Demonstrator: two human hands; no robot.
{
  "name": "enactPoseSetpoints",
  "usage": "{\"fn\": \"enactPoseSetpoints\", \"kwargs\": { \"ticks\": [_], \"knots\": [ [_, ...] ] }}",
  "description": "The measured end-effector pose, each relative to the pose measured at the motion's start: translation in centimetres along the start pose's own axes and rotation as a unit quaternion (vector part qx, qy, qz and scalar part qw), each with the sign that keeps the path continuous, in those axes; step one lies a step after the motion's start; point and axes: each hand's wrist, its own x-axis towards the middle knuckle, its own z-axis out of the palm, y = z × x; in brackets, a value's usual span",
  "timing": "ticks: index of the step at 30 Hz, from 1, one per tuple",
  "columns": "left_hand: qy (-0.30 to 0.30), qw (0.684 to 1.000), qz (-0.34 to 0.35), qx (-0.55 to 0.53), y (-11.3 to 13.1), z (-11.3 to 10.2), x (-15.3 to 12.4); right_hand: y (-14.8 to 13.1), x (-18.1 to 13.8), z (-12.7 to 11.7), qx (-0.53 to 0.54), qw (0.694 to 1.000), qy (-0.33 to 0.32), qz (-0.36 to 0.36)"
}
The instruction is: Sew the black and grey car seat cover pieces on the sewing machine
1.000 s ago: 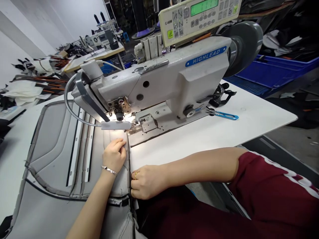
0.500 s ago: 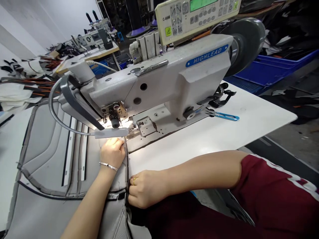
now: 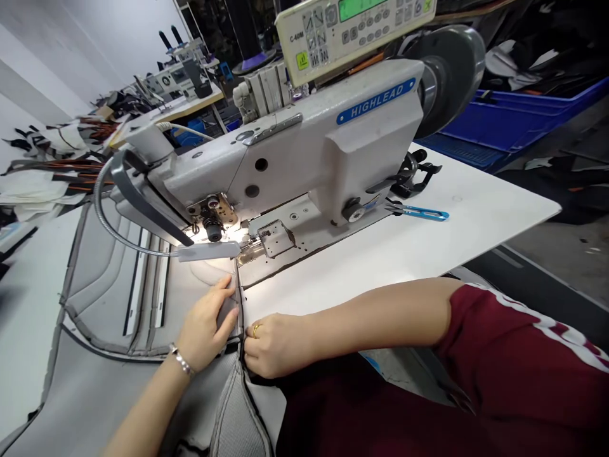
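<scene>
A large grey padded fabric cover (image 3: 185,304) with dark bound edges lies under the head of a sewing machine (image 3: 304,146). My left hand (image 3: 209,320) rests on the cover with its fingers spread, the tips near the seam edge just below the lit needle area. To its right, my right hand (image 3: 269,346) is closed on the cover's dark edge at the front of the table. Its fingertips are partly hidden. A lamp (image 3: 208,251) on a bent metal neck shines on the fabric by the presser foot, which is mostly hidden behind the lamp.
Blue thread snips (image 3: 421,212) lie on the white table (image 3: 361,273) right of the machine. A control panel (image 3: 356,35) sits on top. A blue crate (image 3: 523,124) stands at the right. Fabric stacks (image 3: 38,184) and another sewing machine (image 3: 178,79) are at the back left.
My left hand has opened from a closed pose and drawn back from the needle area toward me. The cover has shifted away a little, and my right hand keeps its hold on the edge.
</scene>
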Motion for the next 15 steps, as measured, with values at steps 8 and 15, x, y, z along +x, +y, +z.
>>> {"fn": "enactPoseSetpoints", "kwargs": {
  "ticks": [8, 15],
  "knots": [
    [0.116, 0.992, 0.006, 0.045, 0.3, 2.4, 0.7, 0.6, 0.6, 0.0, 0.002, 1.0, -0.026, -0.006],
    [0.143, 0.988, 0.002, 0.056, -1.0, 3.0, 2.7, 2.3, 0.7, 0.2, -0.004, 1.0, -0.025, 0.005]
  ]
}}
